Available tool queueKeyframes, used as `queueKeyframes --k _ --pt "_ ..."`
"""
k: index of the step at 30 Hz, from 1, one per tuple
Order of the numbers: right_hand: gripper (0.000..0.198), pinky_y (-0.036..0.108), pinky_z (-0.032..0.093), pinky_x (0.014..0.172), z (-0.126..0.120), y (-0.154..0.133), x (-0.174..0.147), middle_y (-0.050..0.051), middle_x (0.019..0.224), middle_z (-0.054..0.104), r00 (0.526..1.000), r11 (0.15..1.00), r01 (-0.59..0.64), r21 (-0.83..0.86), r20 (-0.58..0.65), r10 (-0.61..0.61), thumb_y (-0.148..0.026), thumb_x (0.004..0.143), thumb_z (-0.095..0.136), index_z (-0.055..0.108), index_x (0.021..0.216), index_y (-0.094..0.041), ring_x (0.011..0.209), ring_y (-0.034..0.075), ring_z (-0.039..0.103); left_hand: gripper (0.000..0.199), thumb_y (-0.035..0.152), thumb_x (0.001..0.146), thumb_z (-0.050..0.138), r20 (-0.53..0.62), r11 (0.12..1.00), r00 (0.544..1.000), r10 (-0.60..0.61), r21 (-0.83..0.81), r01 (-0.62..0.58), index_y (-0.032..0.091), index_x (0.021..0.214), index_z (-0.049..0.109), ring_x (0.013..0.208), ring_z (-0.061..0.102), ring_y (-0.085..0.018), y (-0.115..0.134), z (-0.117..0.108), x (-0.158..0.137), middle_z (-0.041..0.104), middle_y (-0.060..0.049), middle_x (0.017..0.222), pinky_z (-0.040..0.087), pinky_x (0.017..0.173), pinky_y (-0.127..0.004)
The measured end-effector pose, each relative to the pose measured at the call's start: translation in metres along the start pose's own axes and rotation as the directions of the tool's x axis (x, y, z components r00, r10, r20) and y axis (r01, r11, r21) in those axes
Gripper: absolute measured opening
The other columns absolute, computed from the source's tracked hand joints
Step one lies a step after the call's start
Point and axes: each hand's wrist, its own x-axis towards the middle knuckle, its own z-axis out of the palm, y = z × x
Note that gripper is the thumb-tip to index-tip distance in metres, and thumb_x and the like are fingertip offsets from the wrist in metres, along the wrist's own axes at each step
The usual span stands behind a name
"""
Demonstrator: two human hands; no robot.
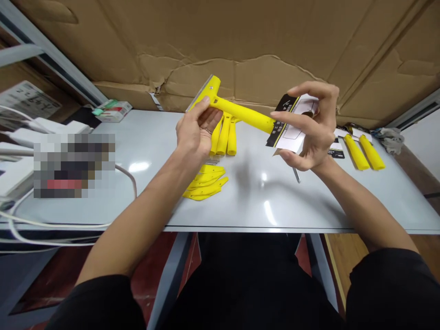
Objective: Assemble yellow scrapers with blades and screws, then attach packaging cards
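Note:
My left hand point(195, 130) is closed on the head of a yellow scraper point(244, 112), thumb on top, and holds it above the table. A metal blade edge shows along the scraper's far left side. My right hand point(316, 130) pinches a black and white printed card point(292, 137) at the end of the scraper's handle. The card overlaps the handle tip, so I cannot tell whether it is around it or beside it. Beneath the left hand lie several yellow scraper handles point(224, 137) and a fanned pile of flat yellow pieces point(206, 183).
On the right lie two scrapers with yellow handles point(364, 153), near a crumpled plastic bag point(390, 140). A thin metal rod point(296, 175) shows below my right hand. White cables point(68, 224) and a small box point(113, 111) are on the left. Cardboard point(233, 41) stands behind the table.

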Motion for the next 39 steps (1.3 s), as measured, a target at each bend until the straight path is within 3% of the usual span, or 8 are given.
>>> queueKeyframes --k 7,12,18,22,26,31,37,39 --pt "0.064 0.051 0.05 0.114 0.008 0.004 -0.003 0.01 0.137 0.048 0.994 0.994 0.097 -0.051 -0.051 -0.099 -0.074 0.089 0.046 0.074 0.128 -0.031 0.133 0.025 0.05 0.013 0.01 0.094 0.068 0.083 0.997 0.993 -0.08 0.015 0.079 0.017 0.083 0.066 0.11 0.07 -0.011 -0.007 0.001 -0.004 0.076 0.001 0.087 0.059 0.099 -0.023" --pt "0.085 0.06 0.04 0.124 -0.001 0.023 -0.007 0.01 0.153 0.038 0.974 0.976 -0.059 -0.21 0.203 0.102 -0.092 0.081 0.045 0.07 0.136 -0.032 0.154 0.034 0.031 0.011 0.012 0.094 0.068 0.139 0.993 0.983 -0.12 0.016 0.119 0.017 0.085 0.067 0.107 0.074 -0.014 -0.009 -0.002 -0.003 0.079 -0.002 0.093 0.062 0.097 -0.024" --pt "0.065 0.054 0.04 0.125 -0.019 0.034 0.0 0.007 0.156 0.04 0.872 0.904 -0.131 -0.407 0.386 0.3 -0.077 0.096 0.037 0.058 0.148 -0.043 0.155 0.03 0.033 0.01 0.005 0.092 0.063 0.091 0.989 0.985 -0.146 -0.024 0.149 0.013 0.088 0.067 0.095 0.078 -0.018 -0.006 0.002 -0.005 0.077 -0.009 0.09 0.065 0.095 -0.025" --pt "0.08 0.045 0.049 0.11 -0.024 0.035 0.005 0.01 0.158 0.037 0.764 0.86 -0.213 -0.465 0.469 0.443 -0.077 0.099 0.01 0.038 0.163 -0.039 0.137 0.027 0.051 0.011 0.005 0.092 0.059 0.097 0.988 0.984 -0.147 -0.024 0.15 0.013 0.09 0.066 0.101 0.079 -0.021 -0.006 0.001 -0.005 0.078 -0.01 0.09 0.064 0.1 -0.028" --pt "0.091 0.039 0.048 0.098 -0.031 0.034 0.01 0.016 0.129 0.059 0.677 0.798 -0.252 -0.547 0.49 0.549 -0.08 0.097 0.006 0.033 0.166 -0.027 0.117 0.027 0.059 0.007 0.011 0.095 0.06 0.082 0.982 0.979 -0.189 0.009 0.189 0.011 0.093 0.067 0.1 0.08 -0.023 -0.006 0.0 -0.007 0.078 -0.01 0.088 0.065 0.095 -0.026" --pt "0.088 0.035 0.047 0.092 -0.045 0.035 0.02 0.014 0.09 0.064 0.601 0.735 -0.3 -0.608 0.479 0.64 -0.078 0.099 0.014 0.057 0.15 -0.019 0.1 0.025 0.062 0.004 0.013 0.092 0.063 0.086 0.975 0.972 -0.217 0.073 0.211 0.014 0.094 0.066 0.1 0.08 -0.023 -0.006 0.001 -0.011 0.077 -0.007 0.087 0.066 0.094 -0.027" --pt "0.05 0.031 0.053 0.084 -0.051 0.045 0.023 0.008 0.103 0.064 0.818 0.886 -0.283 -0.367 0.39 0.423 -0.052 0.096 0.058 0.067 0.14 -0.031 0.087 0.014 0.058 0.002 0.017 0.087 0.067 0.099 0.974 0.976 -0.196 0.137 0.182 0.016 0.088 0.069 0.097 0.08 -0.022 -0.009 -0.001 -0.01 0.077 -0.007 0.085 0.066 0.093 -0.027" --pt "0.044 0.03 0.056 0.079 -0.05 0.047 0.023 0.008 0.111 0.065 0.84 0.907 -0.28 -0.315 0.377 0.39 -0.05 0.094 0.059 0.073 0.129 -0.03 0.087 0.013 0.059 0.003 0.019 0.086 0.071 0.111 0.978 0.979 -0.17 0.139 0.154 0.018 0.085 0.069 0.1 0.079 -0.022 -0.011 -0.002 -0.009 0.077 -0.006 0.086 0.065 0.094 -0.025"
